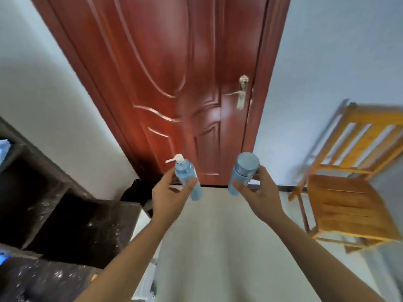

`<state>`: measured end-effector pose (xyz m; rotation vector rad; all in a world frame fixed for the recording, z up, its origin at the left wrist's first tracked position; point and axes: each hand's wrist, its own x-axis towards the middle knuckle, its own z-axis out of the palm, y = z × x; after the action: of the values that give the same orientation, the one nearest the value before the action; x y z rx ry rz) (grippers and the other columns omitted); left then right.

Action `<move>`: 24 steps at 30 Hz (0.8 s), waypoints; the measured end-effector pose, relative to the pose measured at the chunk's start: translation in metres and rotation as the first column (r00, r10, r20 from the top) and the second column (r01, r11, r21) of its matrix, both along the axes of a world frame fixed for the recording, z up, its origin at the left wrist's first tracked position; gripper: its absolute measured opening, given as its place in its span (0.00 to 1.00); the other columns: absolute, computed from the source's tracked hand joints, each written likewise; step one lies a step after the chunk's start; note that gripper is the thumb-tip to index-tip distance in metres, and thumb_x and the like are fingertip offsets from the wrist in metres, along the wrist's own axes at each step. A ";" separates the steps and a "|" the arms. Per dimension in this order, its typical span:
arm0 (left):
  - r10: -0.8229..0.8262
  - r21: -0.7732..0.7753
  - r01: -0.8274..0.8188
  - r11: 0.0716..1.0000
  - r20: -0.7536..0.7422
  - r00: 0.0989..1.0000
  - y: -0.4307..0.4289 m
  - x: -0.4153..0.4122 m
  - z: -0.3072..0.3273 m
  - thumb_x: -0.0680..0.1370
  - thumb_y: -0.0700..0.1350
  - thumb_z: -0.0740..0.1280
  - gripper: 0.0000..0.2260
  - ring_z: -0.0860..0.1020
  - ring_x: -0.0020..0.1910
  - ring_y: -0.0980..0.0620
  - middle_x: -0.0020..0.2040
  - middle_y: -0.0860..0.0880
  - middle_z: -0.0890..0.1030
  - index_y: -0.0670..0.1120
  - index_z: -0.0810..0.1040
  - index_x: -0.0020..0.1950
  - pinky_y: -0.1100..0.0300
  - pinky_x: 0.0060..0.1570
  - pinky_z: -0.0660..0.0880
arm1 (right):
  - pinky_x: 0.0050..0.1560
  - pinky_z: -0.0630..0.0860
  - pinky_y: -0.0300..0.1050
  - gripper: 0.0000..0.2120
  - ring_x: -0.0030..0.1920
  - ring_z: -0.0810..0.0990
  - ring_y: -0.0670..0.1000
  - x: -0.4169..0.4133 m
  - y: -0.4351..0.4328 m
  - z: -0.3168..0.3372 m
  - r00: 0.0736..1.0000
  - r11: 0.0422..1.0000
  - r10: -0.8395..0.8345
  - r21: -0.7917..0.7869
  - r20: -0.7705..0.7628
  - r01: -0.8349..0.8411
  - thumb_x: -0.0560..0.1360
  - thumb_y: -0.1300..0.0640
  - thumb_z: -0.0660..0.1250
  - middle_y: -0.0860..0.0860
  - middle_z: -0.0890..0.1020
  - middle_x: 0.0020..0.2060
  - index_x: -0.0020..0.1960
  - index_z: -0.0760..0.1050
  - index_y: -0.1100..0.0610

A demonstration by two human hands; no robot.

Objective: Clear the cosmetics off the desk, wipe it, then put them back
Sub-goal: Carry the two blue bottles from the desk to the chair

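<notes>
1. Dark speckled table point(43, 280) is lying at lower left.
2. Left hand point(168, 192) is holding blue pump bottle point(187, 177) in mid-air, fingers curled round it.
3. Right hand point(259, 195) is gripping blue capped bottle point(242, 171) likewise, probably carrying both between table and elsewhere.
4. Wooden chair point(344, 205) and red door point(185, 83) are standing beyond.

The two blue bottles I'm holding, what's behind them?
Behind the pump bottle and the capped bottle stands a closed red-brown door. The bottles hide part of its lower panels and bottom edge.
</notes>
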<state>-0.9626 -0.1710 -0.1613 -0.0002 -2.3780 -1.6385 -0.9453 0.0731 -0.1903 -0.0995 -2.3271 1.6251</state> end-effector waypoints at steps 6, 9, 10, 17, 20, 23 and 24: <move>-0.236 0.008 0.236 0.972 0.007 0.972 0.181 -0.039 -0.008 0.72 0.45 0.77 0.15 0.81 0.39 0.63 0.43 0.63 0.83 0.56 0.81 0.56 0.72 0.41 0.74 | 0.45 0.76 0.28 0.29 0.54 0.79 0.39 -0.007 0.167 -0.006 0.980 0.981 -0.186 0.070 0.073 0.181 0.69 0.36 0.74 0.37 0.78 0.57 0.65 0.67 0.40; -0.338 0.024 0.337 0.941 0.029 0.941 0.254 -0.064 -0.007 0.72 0.48 0.76 0.16 0.81 0.41 0.60 0.45 0.61 0.84 0.53 0.80 0.59 0.71 0.41 0.75 | 0.49 0.74 0.31 0.29 0.54 0.79 0.40 -0.016 0.231 -0.010 0.955 0.961 -0.274 0.084 0.116 0.265 0.69 0.35 0.73 0.38 0.78 0.58 0.65 0.66 0.38; -0.364 0.022 0.364 0.931 0.029 0.931 0.276 -0.074 -0.009 0.72 0.49 0.77 0.15 0.80 0.39 0.60 0.43 0.61 0.83 0.55 0.80 0.58 0.70 0.40 0.75 | 0.49 0.72 0.29 0.30 0.53 0.78 0.37 -0.020 0.250 -0.012 0.949 0.955 -0.292 0.085 0.121 0.284 0.68 0.33 0.71 0.37 0.77 0.58 0.66 0.66 0.39; -0.473 0.025 0.473 0.881 0.104 0.875 0.415 -0.161 -0.046 0.71 0.55 0.77 0.15 0.78 0.39 0.59 0.44 0.58 0.83 0.56 0.80 0.56 0.58 0.40 0.77 | 0.49 0.73 0.35 0.27 0.53 0.77 0.41 -0.064 0.373 -0.041 0.856 0.878 -0.478 0.121 0.195 0.463 0.70 0.41 0.75 0.39 0.78 0.55 0.65 0.68 0.43; -0.505 0.022 0.507 0.862 0.135 0.853 0.474 -0.199 -0.059 0.70 0.57 0.76 0.16 0.79 0.45 0.60 0.45 0.62 0.82 0.58 0.79 0.55 0.63 0.43 0.74 | 0.47 0.73 0.36 0.29 0.54 0.77 0.44 -0.085 0.425 -0.046 0.797 0.837 -0.547 0.165 0.257 0.522 0.68 0.37 0.73 0.38 0.77 0.54 0.65 0.69 0.43; -0.538 -0.007 0.548 0.837 0.173 0.825 0.529 -0.230 -0.068 0.70 0.57 0.76 0.18 0.78 0.48 0.60 0.47 0.61 0.81 0.58 0.77 0.57 0.62 0.46 0.76 | 0.47 0.72 0.36 0.34 0.54 0.77 0.44 -0.105 0.477 -0.053 0.744 0.802 -0.597 0.232 0.301 0.550 0.67 0.34 0.71 0.39 0.76 0.55 0.68 0.68 0.46; -0.551 -0.018 0.563 0.827 0.182 0.815 0.547 -0.238 -0.072 0.70 0.57 0.76 0.19 0.78 0.48 0.60 0.49 0.61 0.81 0.57 0.77 0.58 0.62 0.46 0.76 | 0.48 0.74 0.38 0.34 0.54 0.77 0.44 -0.110 0.494 -0.056 0.730 0.793 -0.609 0.244 0.311 0.558 0.68 0.37 0.73 0.39 0.77 0.56 0.69 0.68 0.47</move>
<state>-1.2007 0.3762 -0.2332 -0.6630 -2.7404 -1.8442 -1.0557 0.5675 -0.2466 -1.0953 -2.2979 1.1869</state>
